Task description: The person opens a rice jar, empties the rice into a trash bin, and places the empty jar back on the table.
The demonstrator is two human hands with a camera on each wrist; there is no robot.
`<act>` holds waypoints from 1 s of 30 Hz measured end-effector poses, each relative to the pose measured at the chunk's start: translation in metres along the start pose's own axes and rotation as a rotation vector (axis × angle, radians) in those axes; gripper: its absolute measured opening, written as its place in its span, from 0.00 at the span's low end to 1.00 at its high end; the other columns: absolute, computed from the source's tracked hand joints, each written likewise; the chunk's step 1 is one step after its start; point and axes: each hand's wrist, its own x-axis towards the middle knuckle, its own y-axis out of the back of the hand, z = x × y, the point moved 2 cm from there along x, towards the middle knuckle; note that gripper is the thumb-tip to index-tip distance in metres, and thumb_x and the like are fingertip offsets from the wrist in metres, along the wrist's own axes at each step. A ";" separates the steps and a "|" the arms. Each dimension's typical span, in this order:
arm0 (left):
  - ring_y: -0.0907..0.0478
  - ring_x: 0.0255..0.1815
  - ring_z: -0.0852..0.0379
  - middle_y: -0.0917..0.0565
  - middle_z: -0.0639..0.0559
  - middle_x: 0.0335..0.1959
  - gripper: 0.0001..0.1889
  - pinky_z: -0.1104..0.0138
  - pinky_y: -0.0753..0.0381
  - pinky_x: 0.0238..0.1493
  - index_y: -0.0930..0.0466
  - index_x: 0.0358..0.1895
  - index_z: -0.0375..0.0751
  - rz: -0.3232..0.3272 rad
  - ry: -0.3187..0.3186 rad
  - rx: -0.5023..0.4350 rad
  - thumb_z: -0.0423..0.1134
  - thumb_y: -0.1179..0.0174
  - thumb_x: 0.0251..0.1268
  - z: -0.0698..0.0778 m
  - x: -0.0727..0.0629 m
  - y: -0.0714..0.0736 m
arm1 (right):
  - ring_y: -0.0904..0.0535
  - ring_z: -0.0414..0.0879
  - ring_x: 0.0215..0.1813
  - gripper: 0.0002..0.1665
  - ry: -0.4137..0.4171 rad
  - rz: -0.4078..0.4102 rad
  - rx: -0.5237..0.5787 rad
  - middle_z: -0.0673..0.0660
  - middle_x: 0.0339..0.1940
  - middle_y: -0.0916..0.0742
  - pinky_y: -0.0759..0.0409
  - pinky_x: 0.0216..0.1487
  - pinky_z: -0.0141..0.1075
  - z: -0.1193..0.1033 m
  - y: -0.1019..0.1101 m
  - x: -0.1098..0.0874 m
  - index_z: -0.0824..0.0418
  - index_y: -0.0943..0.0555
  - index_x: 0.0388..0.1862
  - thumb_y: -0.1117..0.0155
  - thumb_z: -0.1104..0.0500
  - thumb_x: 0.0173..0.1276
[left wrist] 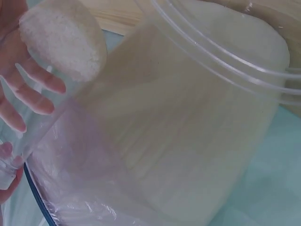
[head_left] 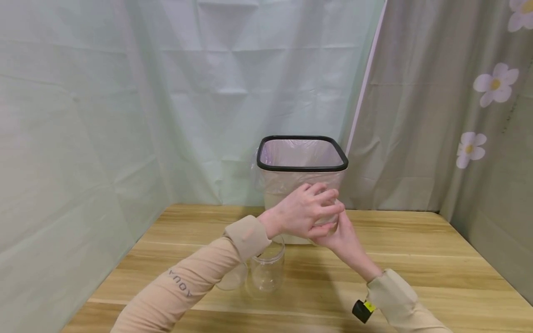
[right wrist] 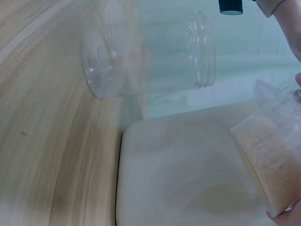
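Note:
Both hands hold a clear plastic bag of pale grains (right wrist: 270, 157) in front of the bin. My left hand (head_left: 306, 210) is uppermost, and its fingertips pinch the bag's upper end. Lower down and to the right, my right hand (head_left: 347, 238) grips the grain-filled end. In the left wrist view its fingers (left wrist: 35, 77) spread out past the bag. The head view shows the bag mostly covered by the hands. Below the left forearm stands a clear jar (head_left: 268, 275), lidless, with a second clear jar (head_left: 232, 277) partly hidden by the sleeve.
A pale bin (head_left: 287, 185) with a dark rim and a thin liner bag stands at the back of the wooden table (head_left: 395, 259). Pale green sheeting (head_left: 266, 74) hangs behind and at left, with a grey flowered curtain (head_left: 399, 115) at right.

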 end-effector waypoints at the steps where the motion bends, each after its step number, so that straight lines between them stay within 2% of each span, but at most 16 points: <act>1: 0.32 0.47 0.46 0.28 0.47 0.48 0.20 0.61 0.29 0.33 0.22 0.47 0.48 0.014 0.009 0.004 0.53 0.56 0.59 0.001 0.000 0.000 | 0.32 0.53 0.54 0.55 0.005 0.005 -0.005 0.61 0.58 0.29 0.34 0.50 0.48 0.000 0.000 0.000 0.62 0.46 0.66 0.24 0.62 0.42; 3: 0.31 0.46 0.47 0.27 0.47 0.46 0.20 0.61 0.29 0.32 0.22 0.46 0.48 0.037 0.044 0.019 0.52 0.56 0.59 0.002 0.001 -0.001 | 0.31 0.52 0.52 0.53 0.029 0.017 0.002 0.61 0.56 0.28 0.33 0.49 0.47 0.000 -0.001 0.001 0.62 0.45 0.65 0.25 0.63 0.42; 5: 0.31 0.44 0.48 0.27 0.48 0.44 0.19 0.62 0.29 0.31 0.22 0.45 0.48 0.052 0.109 0.051 0.52 0.55 0.58 0.004 0.002 -0.003 | 0.30 0.51 0.49 0.50 0.059 0.043 -0.012 0.60 0.53 0.26 0.32 0.47 0.46 -0.001 -0.002 0.002 0.63 0.43 0.63 0.26 0.65 0.42; 7: 0.30 0.40 0.49 0.26 0.48 0.43 0.19 0.63 0.30 0.27 0.22 0.43 0.48 0.055 0.209 0.105 0.52 0.55 0.57 0.007 0.005 -0.003 | 0.29 0.52 0.48 0.49 0.088 0.077 -0.034 0.61 0.50 0.25 0.32 0.46 0.47 -0.001 -0.003 0.002 0.65 0.43 0.61 0.26 0.66 0.41; 10: 0.29 0.33 0.49 0.26 0.48 0.40 0.18 0.63 0.32 0.20 0.22 0.42 0.49 0.023 0.403 0.167 0.53 0.55 0.56 0.013 0.011 -0.003 | 0.31 0.57 0.49 0.49 0.119 0.119 -0.101 0.65 0.49 0.27 0.34 0.47 0.49 -0.002 -0.007 0.004 0.71 0.44 0.60 0.28 0.67 0.41; 12: 0.30 0.31 0.49 0.25 0.48 0.38 0.18 0.62 0.32 0.19 0.23 0.43 0.49 -0.027 0.537 0.182 0.53 0.55 0.57 0.018 0.016 -0.001 | 0.32 0.59 0.50 0.49 0.126 0.138 -0.128 0.68 0.51 0.30 0.35 0.49 0.50 -0.004 -0.009 0.004 0.73 0.45 0.60 0.29 0.68 0.40; 14: 0.30 0.32 0.48 0.26 0.48 0.39 0.18 0.59 0.31 0.21 0.25 0.45 0.49 -0.104 0.658 0.172 0.54 0.56 0.59 0.021 0.022 0.000 | 0.33 0.59 0.50 0.47 0.124 0.150 -0.128 0.68 0.50 0.30 0.35 0.49 0.50 -0.005 -0.011 0.004 0.74 0.44 0.59 0.31 0.70 0.41; 18: 0.32 0.35 0.46 0.28 0.47 0.42 0.20 0.55 0.30 0.26 0.27 0.48 0.50 -0.309 0.830 0.161 0.55 0.61 0.63 0.024 0.033 0.004 | 0.33 0.58 0.49 0.45 0.096 0.174 -0.056 0.67 0.49 0.29 0.36 0.49 0.49 -0.008 -0.013 0.002 0.73 0.43 0.58 0.32 0.72 0.41; 20: 0.33 0.35 0.44 0.29 0.45 0.43 0.21 0.54 0.30 0.26 0.28 0.48 0.49 -0.404 0.888 0.171 0.55 0.63 0.65 0.025 0.038 0.005 | 0.33 0.58 0.51 0.48 0.084 0.184 -0.043 0.67 0.50 0.29 0.37 0.51 0.49 -0.009 -0.014 -0.001 0.74 0.46 0.61 0.33 0.72 0.41; 23: 0.31 0.32 0.41 0.29 0.42 0.41 0.22 0.52 0.29 0.24 0.29 0.48 0.46 -0.503 0.947 0.206 0.56 0.65 0.66 0.026 0.044 0.006 | 0.34 0.57 0.53 0.52 0.085 0.194 0.003 0.68 0.52 0.29 0.38 0.53 0.45 -0.010 -0.017 -0.004 0.74 0.50 0.64 0.34 0.74 0.41; 27: 0.30 0.29 0.38 0.29 0.38 0.38 0.25 0.51 0.29 0.20 0.29 0.48 0.41 -0.595 0.982 0.247 0.56 0.65 0.65 0.027 0.047 0.009 | 0.34 0.52 0.52 0.51 0.103 0.195 0.051 0.64 0.52 0.28 0.39 0.52 0.35 -0.011 -0.020 -0.006 0.70 0.49 0.64 0.35 0.75 0.42; 30: 0.30 0.25 0.40 0.29 0.39 0.34 0.24 0.53 0.31 0.14 0.29 0.44 0.41 -0.656 0.988 0.220 0.58 0.64 0.64 0.026 0.045 0.012 | 0.33 0.50 0.50 0.47 0.088 0.185 0.032 0.62 0.50 0.28 0.38 0.51 0.36 -0.012 -0.022 -0.006 0.69 0.43 0.61 0.30 0.71 0.41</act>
